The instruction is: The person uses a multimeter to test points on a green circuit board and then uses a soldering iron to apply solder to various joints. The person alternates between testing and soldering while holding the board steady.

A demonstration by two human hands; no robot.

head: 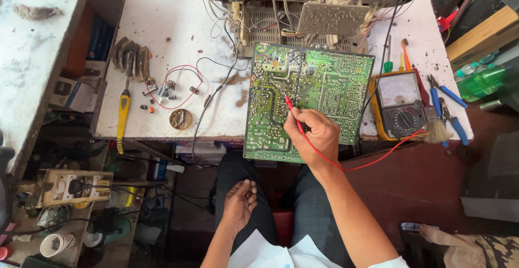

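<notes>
A large green circuit board (324, 84) lies solder side up at the near edge of the white workbench (162, 25). My right hand (316, 133) rests on the board's lower middle and pinches a red test probe (292, 111), whose tip touches the board. The probe's red lead (378, 157) loops right to a yellow analog multimeter (399, 106). My left hand (239, 203) lies on my left thigh, fingers loosely apart, holding nothing.
An opened television chassis (303, 8) with loose wires stands behind the board. A yellow-handled screwdriver (123, 114), a solder tin (180, 119) and small parts lie left. Blue-handled pliers (448, 111), a brush and screwdrivers lie right. A cluttered shelf (70, 192) sits lower left.
</notes>
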